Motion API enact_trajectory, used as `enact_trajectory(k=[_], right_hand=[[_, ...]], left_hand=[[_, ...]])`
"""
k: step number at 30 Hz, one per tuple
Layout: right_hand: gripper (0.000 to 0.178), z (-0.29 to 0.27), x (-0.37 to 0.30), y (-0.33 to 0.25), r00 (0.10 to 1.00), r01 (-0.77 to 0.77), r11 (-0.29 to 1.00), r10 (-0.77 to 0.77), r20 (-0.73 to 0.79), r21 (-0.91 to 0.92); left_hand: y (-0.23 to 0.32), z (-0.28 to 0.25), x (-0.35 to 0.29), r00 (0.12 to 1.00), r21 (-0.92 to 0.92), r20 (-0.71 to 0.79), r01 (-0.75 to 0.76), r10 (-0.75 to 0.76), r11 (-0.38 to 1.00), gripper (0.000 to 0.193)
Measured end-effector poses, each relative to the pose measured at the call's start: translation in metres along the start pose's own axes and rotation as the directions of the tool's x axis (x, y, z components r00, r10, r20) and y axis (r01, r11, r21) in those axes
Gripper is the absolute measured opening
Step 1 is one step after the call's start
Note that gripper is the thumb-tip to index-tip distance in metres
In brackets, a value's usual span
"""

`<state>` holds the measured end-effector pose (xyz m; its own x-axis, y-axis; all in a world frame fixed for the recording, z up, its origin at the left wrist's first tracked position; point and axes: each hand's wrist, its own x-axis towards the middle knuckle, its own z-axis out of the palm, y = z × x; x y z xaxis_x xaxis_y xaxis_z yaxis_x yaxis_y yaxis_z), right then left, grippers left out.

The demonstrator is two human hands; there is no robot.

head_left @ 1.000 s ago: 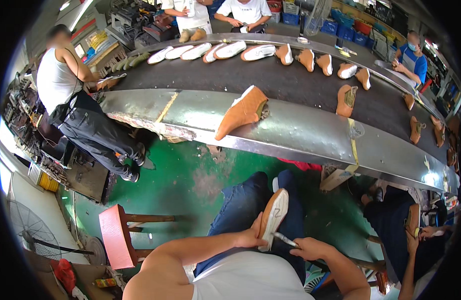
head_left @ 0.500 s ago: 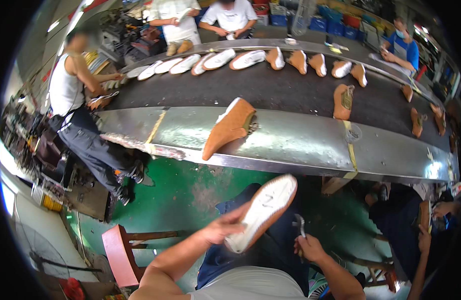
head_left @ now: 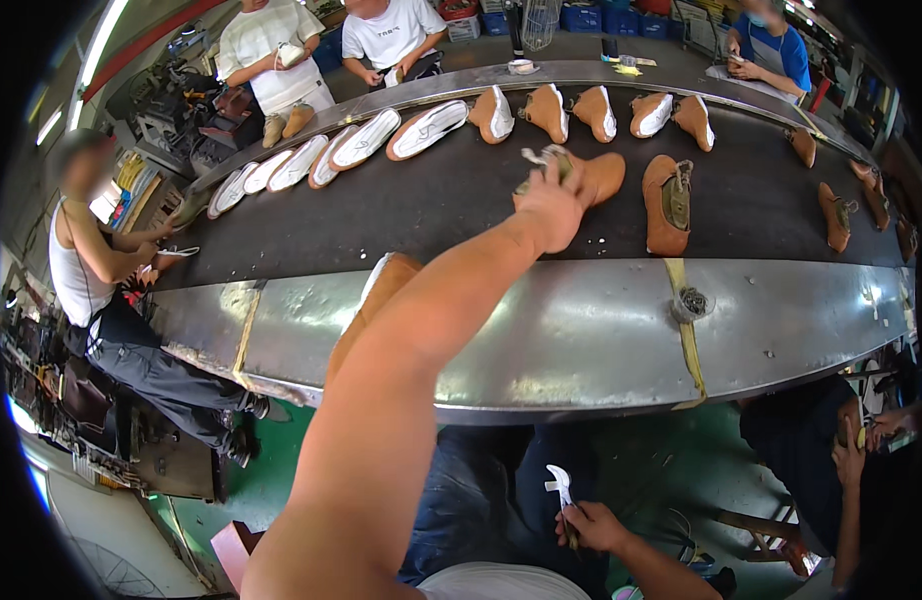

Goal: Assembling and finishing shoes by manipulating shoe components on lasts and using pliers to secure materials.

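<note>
Reaching out over the dark belt, my left hand (head_left: 555,208) is closed round the back of a tan shoe (head_left: 603,178). The shoe lies toe to the right, its white sole out of sight, with part of an olive lining beside my fingers. Low over my lap, my right hand (head_left: 593,526) grips the handle of lasting pincers (head_left: 559,482), whose curved metal head points up. My left forearm partly hides a second tan shoe (head_left: 381,285) on the near metal ledge. Just right of the held shoe stands an upright tan shoe (head_left: 668,205) with an olive opening.
Along the belt's far side runs a row of tan shoes, several with white soles showing (head_left: 428,130). A small clear cup (head_left: 692,303) sits on the metal ledge (head_left: 541,340). People work at the left (head_left: 91,250), across the belt and at the right (head_left: 849,450).
My left hand has carried the shoe from above my lap out to the belt and turned its sole away. My right hand keeps the pincers low. The view has shifted.
</note>
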<state>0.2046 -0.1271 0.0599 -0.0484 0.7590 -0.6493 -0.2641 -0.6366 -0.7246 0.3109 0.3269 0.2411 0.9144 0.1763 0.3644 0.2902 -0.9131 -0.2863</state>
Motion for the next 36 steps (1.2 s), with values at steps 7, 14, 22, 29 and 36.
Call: enact_trajectory(k=[7,14,22,29,36], right_hand=[[0.037,-0.023,0.015,-0.029,0.999,-0.031,0.989,0.026,0.039,0.146],[0.037,-0.035,0.051,-0.059,0.986,-0.11,0.981,0.087,0.139,0.162],[0.044,-0.047,0.08,-0.059,0.977,-0.14,0.975,0.107,0.186,0.171],[0.044,-0.05,0.112,-0.133,0.928,-0.206,0.977,0.18,0.325,0.048],[0.043,-0.046,0.138,-0.084,0.979,-0.093,0.995,0.087,0.183,0.025]], left_hand=[[-0.04,-0.012,0.036,0.998,-0.454,-0.005,0.052,-0.061,0.889,0.034],[-0.157,0.096,0.08,0.46,-0.553,0.298,0.797,-0.836,0.241,0.071],[-0.173,0.17,0.151,0.338,-0.422,0.465,0.897,-0.818,0.131,0.093],[-0.278,0.149,0.087,0.511,-0.057,0.436,0.837,-0.741,0.544,0.078],[-0.383,0.131,-0.005,0.545,-0.482,0.696,0.837,-0.467,0.259,0.086]])
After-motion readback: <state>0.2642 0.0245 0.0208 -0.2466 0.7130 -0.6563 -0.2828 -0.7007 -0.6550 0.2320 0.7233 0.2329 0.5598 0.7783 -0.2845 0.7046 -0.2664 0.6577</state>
